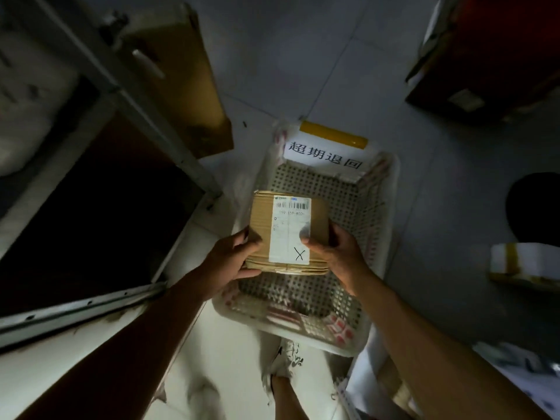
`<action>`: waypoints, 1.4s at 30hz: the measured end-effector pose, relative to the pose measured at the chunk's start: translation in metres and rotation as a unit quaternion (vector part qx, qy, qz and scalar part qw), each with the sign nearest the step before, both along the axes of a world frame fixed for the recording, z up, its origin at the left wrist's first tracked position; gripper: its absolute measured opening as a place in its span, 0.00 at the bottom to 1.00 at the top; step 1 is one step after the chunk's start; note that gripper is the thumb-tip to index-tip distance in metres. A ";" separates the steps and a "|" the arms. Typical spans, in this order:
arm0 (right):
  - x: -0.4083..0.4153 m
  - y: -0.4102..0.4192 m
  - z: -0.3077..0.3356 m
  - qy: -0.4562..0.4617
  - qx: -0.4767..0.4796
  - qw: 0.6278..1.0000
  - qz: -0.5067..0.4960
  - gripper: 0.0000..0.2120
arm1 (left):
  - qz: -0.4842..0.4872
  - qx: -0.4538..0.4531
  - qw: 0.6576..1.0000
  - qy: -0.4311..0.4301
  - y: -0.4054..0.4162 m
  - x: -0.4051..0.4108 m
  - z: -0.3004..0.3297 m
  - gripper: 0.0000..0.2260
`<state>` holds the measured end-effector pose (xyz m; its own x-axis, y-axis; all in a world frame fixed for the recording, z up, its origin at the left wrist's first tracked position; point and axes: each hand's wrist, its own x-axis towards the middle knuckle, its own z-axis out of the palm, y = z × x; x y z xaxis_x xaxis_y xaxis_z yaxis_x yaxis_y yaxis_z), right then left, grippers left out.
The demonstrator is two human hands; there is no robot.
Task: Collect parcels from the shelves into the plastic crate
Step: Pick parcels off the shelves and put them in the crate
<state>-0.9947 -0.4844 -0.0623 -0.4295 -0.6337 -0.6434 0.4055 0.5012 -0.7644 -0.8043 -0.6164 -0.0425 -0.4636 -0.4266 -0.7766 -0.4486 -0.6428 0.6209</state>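
A brown cardboard parcel [260,222] with a white shipping label marked with an X hangs over the white perforated plastic crate [348,201] on the floor. My left hand [233,256] grips the parcel's near left corner, thumb on top. My right hand [336,253] holds its near right side, thumb pressed on the label. The crate carries a white paper sign with black characters at its far end, and its mesh bottom shows beneath the parcel.
A metal shelf frame [127,95] with dark shelves stands at left, a cardboard box [181,74] beyond it. A dark red box [497,56] lies at top right, a white taped parcel [524,265] at right. My shoe [286,359] is just below the crate.
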 end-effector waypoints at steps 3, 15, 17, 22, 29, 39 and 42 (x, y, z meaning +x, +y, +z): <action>-0.018 -0.004 -0.020 -0.002 0.021 0.999 -0.045 0.29 | -0.032 -0.029 0.999 -0.014 -0.015 -0.030 -0.016 0.14; -0.091 -0.081 -0.133 -0.009 0.089 0.993 -0.083 0.33 | -0.090 -0.069 0.993 -0.023 -0.097 -0.138 -0.136 0.14; -0.099 -0.098 -0.157 -0.010 0.088 0.993 -0.083 0.34 | -0.047 -0.072 0.995 -0.048 -0.108 -0.150 -0.161 0.17; -0.111 -0.135 -0.217 -0.005 0.080 0.994 -0.075 0.37 | 0.122 0.008 0.992 -0.041 -0.121 -0.168 -0.224 0.20; -0.135 -0.158 -0.271 0.020 0.074 0.994 -0.073 0.40 | 0.283 0.109 0.952 -0.034 -0.123 -0.196 -0.276 0.29; -0.141 -0.179 -0.304 -0.050 0.033 0.981 -0.184 0.34 | 0.394 0.201 0.894 -0.068 -0.142 -0.218 -0.310 0.23; -0.143 -0.176 -0.308 -0.067 0.016 0.975 -0.213 0.29 | 0.397 0.205 0.894 -0.041 -0.140 -0.221 -0.311 0.19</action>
<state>-1.1382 -0.6603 -0.3706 -0.5608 -0.3953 -0.7275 0.6764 0.2880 -0.6779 -1.0252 -0.7559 -0.3540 -0.0747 -0.2681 -0.9605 0.2171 -0.9445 0.2467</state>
